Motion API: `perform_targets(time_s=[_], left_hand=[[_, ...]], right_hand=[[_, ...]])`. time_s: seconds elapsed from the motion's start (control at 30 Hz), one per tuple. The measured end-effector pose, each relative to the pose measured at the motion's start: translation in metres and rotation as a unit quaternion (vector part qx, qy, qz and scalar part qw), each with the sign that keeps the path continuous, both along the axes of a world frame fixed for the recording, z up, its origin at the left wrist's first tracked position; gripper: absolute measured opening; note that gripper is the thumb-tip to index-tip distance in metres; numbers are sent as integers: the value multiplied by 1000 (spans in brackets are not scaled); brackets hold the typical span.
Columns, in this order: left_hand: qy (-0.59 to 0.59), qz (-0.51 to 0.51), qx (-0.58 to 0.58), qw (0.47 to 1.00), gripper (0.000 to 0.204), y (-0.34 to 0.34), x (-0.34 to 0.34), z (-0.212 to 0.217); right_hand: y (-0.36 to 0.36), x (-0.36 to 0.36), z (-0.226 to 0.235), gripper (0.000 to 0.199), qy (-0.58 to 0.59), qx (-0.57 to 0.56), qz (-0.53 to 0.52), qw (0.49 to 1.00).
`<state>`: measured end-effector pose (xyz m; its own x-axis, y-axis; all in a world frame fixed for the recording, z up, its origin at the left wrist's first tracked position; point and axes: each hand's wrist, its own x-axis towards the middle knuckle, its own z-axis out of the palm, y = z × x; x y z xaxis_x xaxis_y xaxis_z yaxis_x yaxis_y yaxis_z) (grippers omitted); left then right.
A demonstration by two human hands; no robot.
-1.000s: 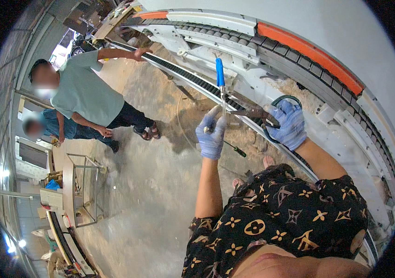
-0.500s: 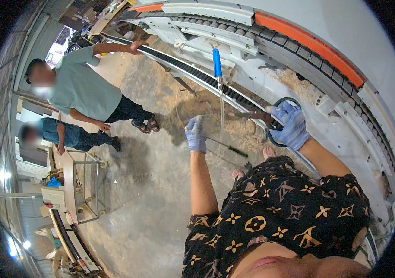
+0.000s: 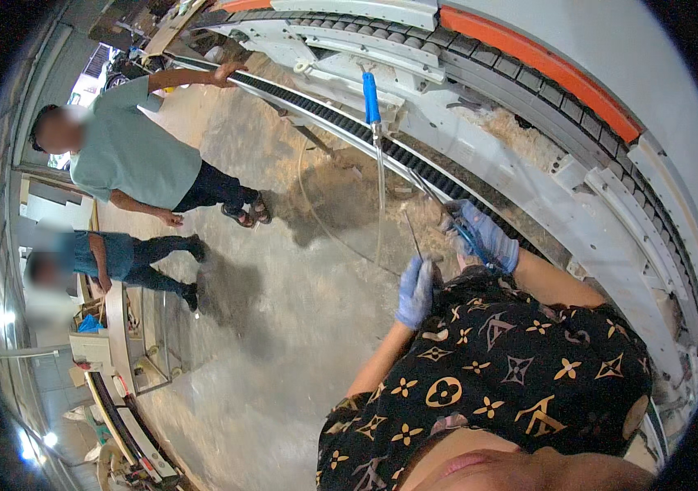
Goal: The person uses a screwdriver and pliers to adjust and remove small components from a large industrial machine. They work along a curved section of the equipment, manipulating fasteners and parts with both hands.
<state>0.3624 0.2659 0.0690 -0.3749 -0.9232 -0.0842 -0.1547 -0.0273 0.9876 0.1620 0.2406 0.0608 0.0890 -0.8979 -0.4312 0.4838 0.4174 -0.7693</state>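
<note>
In front of my waist, my left hand [image 3: 417, 293], in a blue-grey work glove, is closed around a screwdriver [image 3: 412, 232]. Its thin metal shaft points up and away from the fist, and its handle is mostly hidden by the fingers. My right hand [image 3: 488, 236], gloved alike, grips a dark, narrow strip [image 3: 465, 231] close to the conveyor's edge. One end of the strip reaches forward over the rollers; its exact kind is hard to make out. Both hands are near each other but apart.
A roller conveyor [image 3: 316, 109] runs along the white machine [image 3: 480, 114] with an orange guard [image 3: 545, 69]. A blue air gun [image 3: 371, 98] hangs there on a clear hose [image 3: 381, 188]. Two people stand at left; one person's hand [image 3: 224, 74] rests on the conveyor. A table [image 3: 119, 327] stands behind them.
My left hand has moved right and nearer my body, and the screwdriver shaft now points away from me. My right hand has shifted left; the strip, looped before, now stretches forward.
</note>
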Motion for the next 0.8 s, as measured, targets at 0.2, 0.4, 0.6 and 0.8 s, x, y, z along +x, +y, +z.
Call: perform_targets(time_s=[0.2,0.4,0.6,0.8], left_hand=[[105,82,100,986,28,11,-14,14],[116,142,40,982,21,-18,-17,38],[37,160,-35,986,23,-32,-18,42],[-84,199,-296,930,23,-45,-20,43]], right_hand=[[4,6,13,43,-31,-84,16,996],[-5,19,14,46,-162,-68,44,984],[-14,38,41,50,-28,-195,-16,980],[-14,45,54,60,67,-264,-52,961]])
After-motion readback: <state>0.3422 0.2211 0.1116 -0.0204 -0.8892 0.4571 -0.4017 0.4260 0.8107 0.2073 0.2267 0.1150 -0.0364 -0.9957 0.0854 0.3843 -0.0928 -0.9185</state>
